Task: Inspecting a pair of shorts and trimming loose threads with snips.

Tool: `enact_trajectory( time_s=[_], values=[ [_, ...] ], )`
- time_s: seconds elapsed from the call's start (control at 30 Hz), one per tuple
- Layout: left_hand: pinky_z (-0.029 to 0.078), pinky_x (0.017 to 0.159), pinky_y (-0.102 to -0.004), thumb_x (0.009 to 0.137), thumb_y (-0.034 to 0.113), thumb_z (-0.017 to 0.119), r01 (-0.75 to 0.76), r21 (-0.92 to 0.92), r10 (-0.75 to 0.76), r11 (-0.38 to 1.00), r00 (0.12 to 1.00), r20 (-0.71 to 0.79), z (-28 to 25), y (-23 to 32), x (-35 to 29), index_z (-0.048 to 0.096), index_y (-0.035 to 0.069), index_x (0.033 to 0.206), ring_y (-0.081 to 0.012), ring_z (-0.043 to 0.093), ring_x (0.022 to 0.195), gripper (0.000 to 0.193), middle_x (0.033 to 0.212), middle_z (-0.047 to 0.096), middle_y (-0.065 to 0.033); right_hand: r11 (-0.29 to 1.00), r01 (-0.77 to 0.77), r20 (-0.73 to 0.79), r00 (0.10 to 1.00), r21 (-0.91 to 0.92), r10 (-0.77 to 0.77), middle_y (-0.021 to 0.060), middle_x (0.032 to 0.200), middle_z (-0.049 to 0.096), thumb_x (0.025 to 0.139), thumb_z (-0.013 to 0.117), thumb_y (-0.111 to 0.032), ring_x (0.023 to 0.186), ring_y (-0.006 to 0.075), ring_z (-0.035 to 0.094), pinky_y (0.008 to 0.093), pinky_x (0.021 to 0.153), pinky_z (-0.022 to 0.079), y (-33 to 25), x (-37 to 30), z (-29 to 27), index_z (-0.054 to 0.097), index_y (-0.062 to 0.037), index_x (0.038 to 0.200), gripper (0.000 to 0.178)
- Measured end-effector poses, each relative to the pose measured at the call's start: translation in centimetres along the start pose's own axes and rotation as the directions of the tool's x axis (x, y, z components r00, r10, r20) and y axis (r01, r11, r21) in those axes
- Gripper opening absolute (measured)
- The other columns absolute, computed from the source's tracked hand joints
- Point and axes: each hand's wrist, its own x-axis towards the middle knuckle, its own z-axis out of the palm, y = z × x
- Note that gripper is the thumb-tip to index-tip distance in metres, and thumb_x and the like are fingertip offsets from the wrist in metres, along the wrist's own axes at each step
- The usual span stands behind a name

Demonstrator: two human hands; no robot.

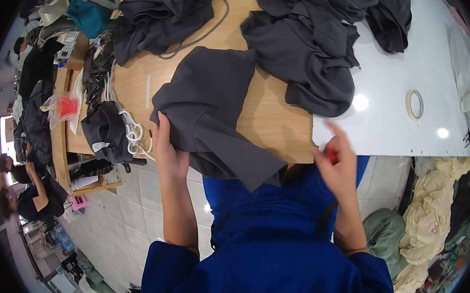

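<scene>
- Head view, left hand: the person's left hand (171,153) pinches the left edge of a dark grey, soft fabric garment (204,102), thumb on top; the other fingers are mostly hidden.
- Garment position: it lies on a light brown wood-grain tabletop (282,127), its lower part overhanging the front edge before the person's blue clothing (275,252).
- Right hand: the person's right hand (335,164), blurred, is curled around a small red object (331,155), index finger extended. It is apart from the garment, near the front edge of a glossy white board (388,119).
- Far side: two heaps of dark grey fabric, left heap (166,20) and right heap (310,54), lie beyond the garment.
- On the board: a pale, ring-shaped tape roll (408,105) lies at the right.
- Left side: a looped white cord (134,133) lies beside a folded dark cloth (107,128).
</scene>
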Motion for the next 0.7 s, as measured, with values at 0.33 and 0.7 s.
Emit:
enact_trajectory(
  time_s=[0.33, 0.7],
  values=[
    [0.036, 0.103, -0.0419, 0.099, 0.036, 0.036, 0.294, -0.558, -0.081, 0.776, 0.924, 0.374, 2.3, -1.6, -2.0, 0.040, 0.002, 0.133, -0.0280, 0.046, 0.123, 0.048, 0.135, 0.046, -0.0110, 0.979, 0.004, 0.420, 0.903, 0.203, -0.090, 0.0000, 0.061, 0.047, 0.086, 0.063, -0.009, 0.056, 0.0063, 0.041, 0.0216, 0.052, 0.036, -0.6, 1.4, 5.9, 0.060, -0.0007, 0.089, 0.009],
    [0.043, 0.091, -0.0424, 0.076, 0.030, 0.071, -0.805, 0.580, -0.206, 0.126, 0.551, 0.809, 3.0, -4.4, -8.0, 0.062, 0.000, 0.094, -0.0406, 0.049, 0.108, 0.036, 0.110, 0.054, -0.0206, 0.736, -0.187, 0.076, 0.980, 0.651, 0.182, 0.0003, 0.080, 0.054, 0.101, 0.036, -0.025, 0.064, 0.0041, 0.045, 0.0189, 0.055, 0.035, 0.6, 1.8, 3.0, 0.051, -0.0040, 0.125, 0.036]
  ],
)
